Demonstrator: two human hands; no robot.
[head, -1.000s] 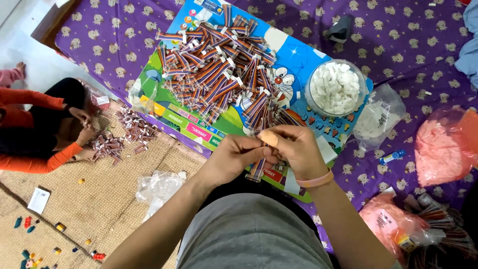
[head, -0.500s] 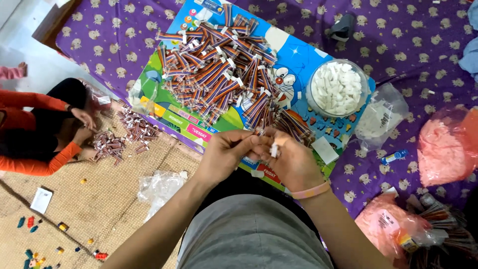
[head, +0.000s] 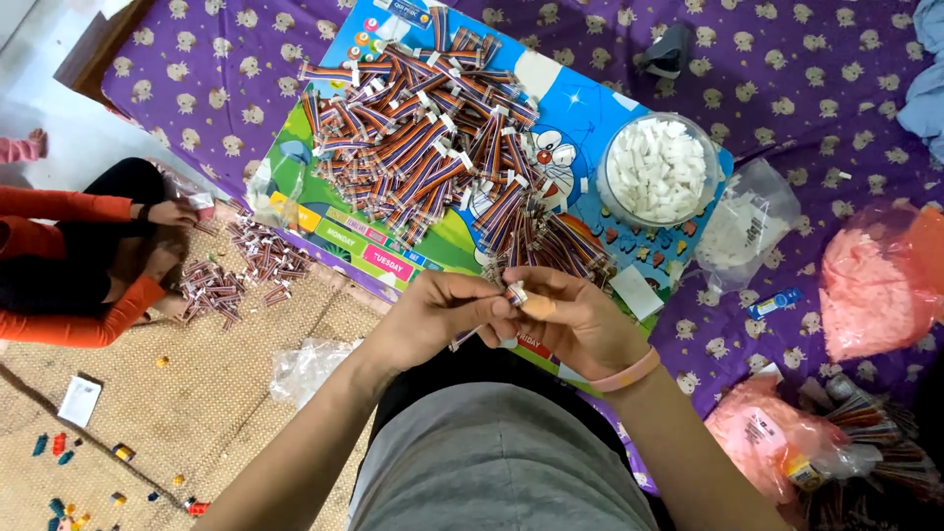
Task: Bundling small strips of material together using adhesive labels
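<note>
Pinching one striped packet (head: 513, 293) between both closed hands, left hand (head: 438, 317) and right hand (head: 580, 320), beside a bowl (head: 612, 202) of white pieces (head: 661, 169).

The bedsheet (head: 806, 88) is purple with pale animal prints. The board (head: 580, 128) shows blue and green cartoon art. The sticks (head: 413, 138) carry multicoloured stripes. White pieces (head: 657, 169) fill a clear bowl (head: 602, 187). A pink bag (head: 875, 285) lies nearby.

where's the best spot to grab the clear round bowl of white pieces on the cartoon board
Probably take the clear round plastic bowl by its rim or outer wall, coming from the right side, nearest the right hand. It stands upright and full of small white pieces, so a grip from above would dig into them. The heap of striped sticks crowds its left.
</note>
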